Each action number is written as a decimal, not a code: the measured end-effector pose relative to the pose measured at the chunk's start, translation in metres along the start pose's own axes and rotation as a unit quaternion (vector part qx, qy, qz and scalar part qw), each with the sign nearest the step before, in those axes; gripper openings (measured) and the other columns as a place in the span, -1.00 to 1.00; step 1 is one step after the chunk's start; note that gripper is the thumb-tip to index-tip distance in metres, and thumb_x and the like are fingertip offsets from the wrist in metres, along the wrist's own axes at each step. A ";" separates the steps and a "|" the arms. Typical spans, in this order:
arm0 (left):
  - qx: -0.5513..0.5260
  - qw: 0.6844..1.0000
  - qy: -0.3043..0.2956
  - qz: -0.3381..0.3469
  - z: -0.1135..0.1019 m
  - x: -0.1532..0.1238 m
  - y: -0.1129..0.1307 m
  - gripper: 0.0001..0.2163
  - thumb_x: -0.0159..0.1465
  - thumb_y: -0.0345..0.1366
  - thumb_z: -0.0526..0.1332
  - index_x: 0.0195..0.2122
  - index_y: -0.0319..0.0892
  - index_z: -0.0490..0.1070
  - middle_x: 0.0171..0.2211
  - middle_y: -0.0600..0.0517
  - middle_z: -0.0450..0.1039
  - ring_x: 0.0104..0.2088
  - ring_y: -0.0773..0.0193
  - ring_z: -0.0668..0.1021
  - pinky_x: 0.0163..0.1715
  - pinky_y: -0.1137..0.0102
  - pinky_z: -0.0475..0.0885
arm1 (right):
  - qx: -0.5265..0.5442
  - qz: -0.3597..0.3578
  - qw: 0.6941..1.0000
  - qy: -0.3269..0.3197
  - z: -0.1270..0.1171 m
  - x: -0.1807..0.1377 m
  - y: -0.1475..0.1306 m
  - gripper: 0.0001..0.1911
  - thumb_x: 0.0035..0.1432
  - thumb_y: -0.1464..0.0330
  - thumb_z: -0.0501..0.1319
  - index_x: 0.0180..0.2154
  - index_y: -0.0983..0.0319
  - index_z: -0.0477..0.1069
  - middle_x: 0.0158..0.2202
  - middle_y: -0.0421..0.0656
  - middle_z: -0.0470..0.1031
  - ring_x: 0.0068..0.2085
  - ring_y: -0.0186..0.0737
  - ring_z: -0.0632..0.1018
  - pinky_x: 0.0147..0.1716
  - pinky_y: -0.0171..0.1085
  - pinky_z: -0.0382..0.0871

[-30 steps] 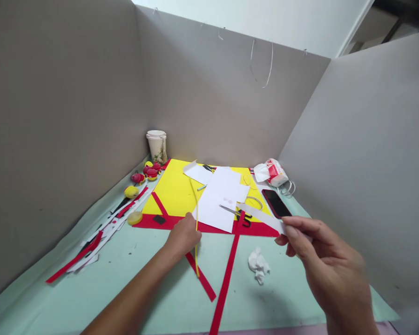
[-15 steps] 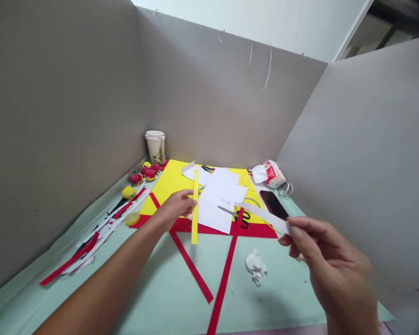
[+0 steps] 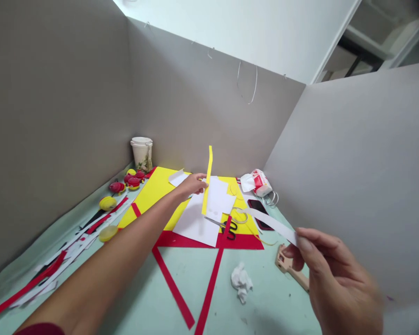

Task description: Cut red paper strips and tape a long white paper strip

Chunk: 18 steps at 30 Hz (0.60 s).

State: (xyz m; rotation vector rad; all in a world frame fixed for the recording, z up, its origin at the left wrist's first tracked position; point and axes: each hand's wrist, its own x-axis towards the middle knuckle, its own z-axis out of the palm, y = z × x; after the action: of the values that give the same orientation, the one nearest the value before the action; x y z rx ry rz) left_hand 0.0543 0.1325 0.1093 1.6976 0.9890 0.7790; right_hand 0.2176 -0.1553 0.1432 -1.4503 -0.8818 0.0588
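Observation:
My left hand (image 3: 194, 184) reaches far forward, its fingers closed on a yellow paper strip (image 3: 208, 170) that stands upright above white paper sheets (image 3: 218, 193). Closer to me on the right, my right hand (image 3: 330, 265) pinches one end of a white paper strip (image 3: 270, 219), whose other end points left over the table. Below the yellow strip lie scissors (image 3: 229, 228) with black handles, partly under a long red strip (image 3: 211, 284). A second red strip (image 3: 174, 288) slants beside it. Yellow sheets (image 3: 162, 190) and a red sheet (image 3: 181, 239) lie beneath the white paper.
On the left are paper scraps (image 3: 80, 249), red and yellow round objects (image 3: 117, 187) and a white bucket (image 3: 141, 153). A phone (image 3: 260, 214), a tissue pack (image 3: 261, 183) and a beige tool (image 3: 289, 266) lie at right. Crumpled tissue (image 3: 241, 282) rests in front. Grey panels (image 3: 195, 107) surround the table.
My left hand has carried the yellow strip forward, up and to the right. My right hand still holds the white strip. The view has shifted, and the beige tool now shows.

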 end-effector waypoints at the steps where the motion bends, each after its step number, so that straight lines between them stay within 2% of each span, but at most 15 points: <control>1: 0.015 1.000 0.000 -0.019 0.001 0.005 -0.008 -0.62 0.16 -0.44 0.21 0.04 -0.25 0.37 -0.51 0.14 0.33 -0.53 0.40 0.41 -0.47 0.47 0.34 | -0.002 0.009 1.000 0.006 -0.001 0.001 -0.001 -0.72 0.07 0.14 0.33 -0.27 0.19 0.54 -0.54 -0.21 0.49 -0.53 -0.28 0.51 -0.59 -0.39 0.42; 4: 0.072 0.994 -0.005 -0.076 0.002 0.011 -0.034 -0.77 0.26 -0.33 0.23 -0.07 -0.27 0.39 -0.38 0.06 0.43 -0.46 0.36 0.48 -0.43 0.41 0.43 | 0.001 0.023 1.000 0.011 -0.004 0.003 -0.001 -0.73 0.05 0.13 0.34 -0.29 0.19 0.54 -0.56 -0.22 0.49 -0.55 -0.30 0.50 -0.60 -0.41 0.42; 6: 0.113 0.988 0.000 -0.104 0.000 0.010 -0.048 -0.78 0.32 -0.23 0.21 -0.10 -0.25 0.40 -0.24 0.01 0.46 -0.34 0.30 0.52 -0.35 0.34 0.49 | 0.002 0.023 1.000 0.007 -0.004 0.004 0.001 -0.73 0.06 0.14 0.34 -0.29 0.20 0.54 -0.55 -0.20 0.50 -0.54 -0.28 0.50 -0.59 -0.39 0.44; 10: 0.174 0.978 0.049 -0.105 -0.004 -0.001 -0.053 -0.76 0.29 -0.29 0.23 -0.05 -0.26 0.38 -0.17 -0.05 0.45 -0.23 0.21 0.53 -0.21 0.23 0.47 | 0.030 0.018 0.999 -0.015 -0.001 0.006 0.010 -0.71 0.06 0.16 0.34 -0.26 0.22 0.54 -0.50 -0.15 0.51 -0.51 -0.23 0.53 -0.60 -0.33 0.44; 13: 0.184 0.980 0.056 -0.055 -0.002 -0.029 -0.034 -0.77 0.25 -0.33 0.21 -0.08 -0.26 0.40 -0.24 -0.04 0.47 -0.24 0.17 0.54 -0.19 0.26 0.45 | 0.051 0.024 0.998 -0.024 0.005 0.005 0.016 -0.72 0.06 0.17 0.35 -0.26 0.23 0.54 -0.48 -0.15 0.51 -0.51 -0.25 0.51 -0.61 -0.33 0.43; 16: 0.174 0.983 0.048 0.018 0.008 -0.082 -0.001 -0.79 0.30 -0.21 0.14 -0.11 -0.15 0.43 -0.26 0.02 0.50 -0.23 0.19 0.55 -0.17 0.31 0.44 | 0.052 0.017 0.998 -0.037 0.010 0.000 0.015 -0.75 0.07 0.19 0.34 -0.26 0.21 0.55 -0.51 -0.18 0.50 -0.54 -0.30 0.48 -0.62 -0.37 0.42; 18: 0.172 0.972 0.052 0.151 0.014 -0.123 0.023 -0.76 0.30 -0.19 0.15 -0.06 -0.14 0.40 -0.17 -0.01 0.50 -0.16 0.16 0.53 -0.11 0.27 0.44 | 0.042 0.008 0.997 -0.070 0.011 -0.006 0.011 -0.81 0.10 0.22 0.33 -0.26 0.19 0.55 -0.53 -0.19 0.50 -0.56 -0.32 0.46 -0.62 -0.39 0.41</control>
State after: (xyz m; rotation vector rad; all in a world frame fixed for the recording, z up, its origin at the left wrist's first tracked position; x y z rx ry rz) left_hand 0.0157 0.0135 0.1206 2.1610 0.9904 0.9406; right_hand 0.2121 -0.1473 0.1290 -1.3878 -0.9698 0.2098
